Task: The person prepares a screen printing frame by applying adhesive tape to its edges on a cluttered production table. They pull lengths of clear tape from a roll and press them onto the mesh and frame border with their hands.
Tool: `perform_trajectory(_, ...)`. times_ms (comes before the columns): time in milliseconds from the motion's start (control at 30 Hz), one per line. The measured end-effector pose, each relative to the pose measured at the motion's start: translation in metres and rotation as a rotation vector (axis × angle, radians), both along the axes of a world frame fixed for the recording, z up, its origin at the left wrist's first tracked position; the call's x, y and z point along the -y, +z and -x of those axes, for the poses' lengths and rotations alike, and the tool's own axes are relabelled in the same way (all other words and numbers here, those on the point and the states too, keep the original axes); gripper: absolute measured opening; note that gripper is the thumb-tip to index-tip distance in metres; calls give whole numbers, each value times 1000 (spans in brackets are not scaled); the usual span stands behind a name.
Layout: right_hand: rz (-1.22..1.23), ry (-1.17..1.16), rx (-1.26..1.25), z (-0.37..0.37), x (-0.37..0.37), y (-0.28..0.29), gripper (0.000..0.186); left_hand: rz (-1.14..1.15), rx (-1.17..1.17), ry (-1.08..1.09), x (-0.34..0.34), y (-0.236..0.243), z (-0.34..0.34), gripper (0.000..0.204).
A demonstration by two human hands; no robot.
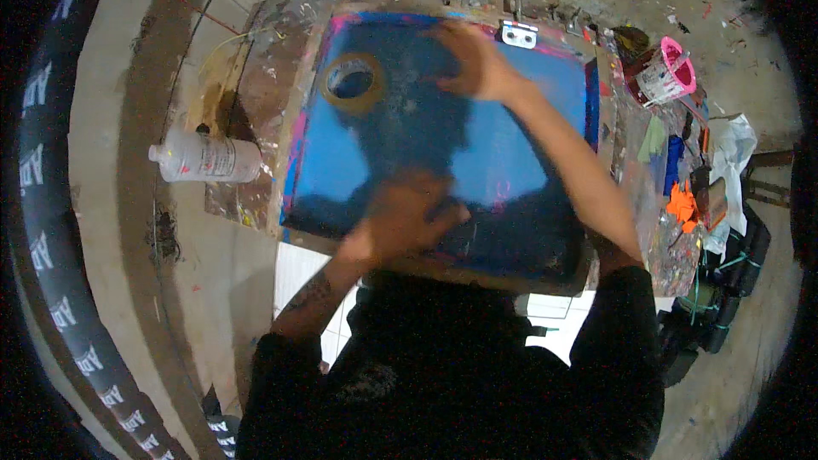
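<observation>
Currently | blue framed screen (507,149) beneath left grip (411,213) and right grip (471,61) | both spread apart

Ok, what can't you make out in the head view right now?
In the head view:
Left hand: motion blur hides whether it touches the blue panel.
Right hand: fingers blurred; contact unclear.
Panel surface directly beneath both hands: covered by them.
Bottle: print too small to read.

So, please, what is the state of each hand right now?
Left hand: blurred, looks open over the blue panel, nothing visibly held.
Right hand: open, also blurred, nothing visibly held.
</observation>
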State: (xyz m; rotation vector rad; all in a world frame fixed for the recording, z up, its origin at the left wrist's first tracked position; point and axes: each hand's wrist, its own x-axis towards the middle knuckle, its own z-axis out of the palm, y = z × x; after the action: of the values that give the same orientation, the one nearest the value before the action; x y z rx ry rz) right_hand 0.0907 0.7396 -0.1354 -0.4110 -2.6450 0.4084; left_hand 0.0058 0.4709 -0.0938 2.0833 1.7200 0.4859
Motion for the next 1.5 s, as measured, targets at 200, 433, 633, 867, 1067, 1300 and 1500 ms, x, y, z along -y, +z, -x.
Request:
perform_trajectory(200, 266, 278, -165, 65, -7, -32, 44, -360, -644, 309, -54, -36, 123, 53)
perform_trajectory(433, 1321, 433, 95, -5, 33, 53, 17, -128, 58, 156, 7, 72, 72, 31)
perform_trajectory(633, 1230, 22, -46, -94, -63, 49, 13, 535, 407, 752, 54, 106, 83, 36)
perform_trajectory(867, 436, -472, -70, -303, 2, 106, 20, -217, -274, 200, 95, 179, 76, 26)
perform_trajectory(1067, 279, -652, -961, -521, 177, 110, 39, -346, -215, -146, 121, 259, 66, 29)
perform_trajectory(1300, 231, -621, -1117, -625, 201, 51, 63, -613, -317, -476, 115, 283, 50, 37)
perform_trajectory(1500, 491, -637, -451, -470, 154, 28, 18, -1190, -233, -212, 130, 243, 46, 25)
